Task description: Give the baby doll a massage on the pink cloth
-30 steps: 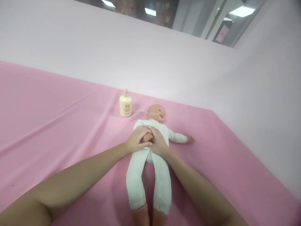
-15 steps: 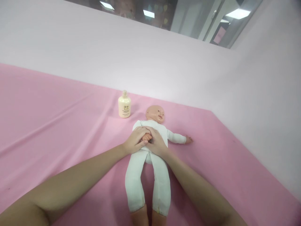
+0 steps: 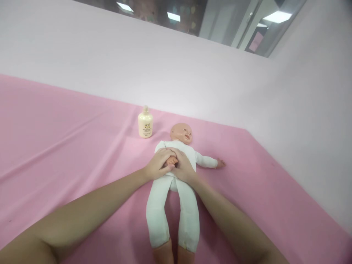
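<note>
Both hands meet on the chest of the baby doll in a white cloth suit [image 3: 176,172], which lies on its back on the pink cloth-covered surface [image 3: 68,146]. From my view its long axis runs almost straight away from me: bare feet close to the lower edge, head at the far end, turned a little to the right. My left hand [image 3: 158,164] comes in from the left with the fingers curled over, and my right hand [image 3: 183,167] comes from the right, also curled; together they enclose the doll's small hand [image 3: 172,160], folded across its body. Both forearms are stretched forward and low, making a narrow V over the doll's legs. Neither hand is clearly nearer. The doll's other arm lies out to the right. A cream plastic lotion bottle [image 3: 145,123] stands upright near the head, to its left, untouched.
</note>
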A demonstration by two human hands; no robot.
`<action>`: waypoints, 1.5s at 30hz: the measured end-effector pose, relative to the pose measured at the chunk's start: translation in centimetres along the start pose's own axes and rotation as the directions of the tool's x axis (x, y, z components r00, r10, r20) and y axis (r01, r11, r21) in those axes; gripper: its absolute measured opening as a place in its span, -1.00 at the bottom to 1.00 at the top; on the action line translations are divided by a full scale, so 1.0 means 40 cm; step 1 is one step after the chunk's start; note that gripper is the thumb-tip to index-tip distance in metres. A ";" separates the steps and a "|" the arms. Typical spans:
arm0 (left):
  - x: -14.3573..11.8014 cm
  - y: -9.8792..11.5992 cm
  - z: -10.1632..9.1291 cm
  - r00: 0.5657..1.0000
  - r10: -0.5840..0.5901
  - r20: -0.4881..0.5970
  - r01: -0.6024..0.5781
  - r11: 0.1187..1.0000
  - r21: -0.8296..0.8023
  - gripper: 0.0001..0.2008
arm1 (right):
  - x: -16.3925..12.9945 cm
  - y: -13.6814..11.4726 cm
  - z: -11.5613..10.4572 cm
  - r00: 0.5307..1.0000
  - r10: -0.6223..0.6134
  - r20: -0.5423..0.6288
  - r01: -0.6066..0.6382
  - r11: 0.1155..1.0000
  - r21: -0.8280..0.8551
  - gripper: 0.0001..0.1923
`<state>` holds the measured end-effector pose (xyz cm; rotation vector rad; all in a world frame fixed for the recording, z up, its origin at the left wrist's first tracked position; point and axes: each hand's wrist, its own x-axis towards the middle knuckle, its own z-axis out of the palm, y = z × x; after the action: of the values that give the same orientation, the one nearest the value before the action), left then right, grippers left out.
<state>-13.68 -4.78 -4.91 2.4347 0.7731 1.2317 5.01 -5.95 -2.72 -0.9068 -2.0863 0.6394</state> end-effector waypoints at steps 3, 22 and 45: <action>0.001 -0.002 0.001 1.000 -0.016 0.008 0.016 1.000 0.002 -0.52 | 0.001 0.002 0.000 1.000 0.001 0.000 -0.001 1.000 0.004 -0.36; 0.001 -0.005 0.006 0.997 -0.071 0.011 0.071 0.997 -0.001 -0.60 | 0.002 0.007 0.002 1.000 0.013 0.005 -0.013 1.000 -0.027 -0.35; 0.001 -0.002 0.006 0.998 -0.063 0.011 0.063 0.998 0.003 -0.60 | 0.002 0.004 0.000 1.000 0.008 0.005 -0.008 1.000 -0.013 -0.37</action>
<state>-13.48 -4.70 -5.09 2.3979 0.8419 1.1938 5.05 -5.81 -2.78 -0.9220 -2.0949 0.6336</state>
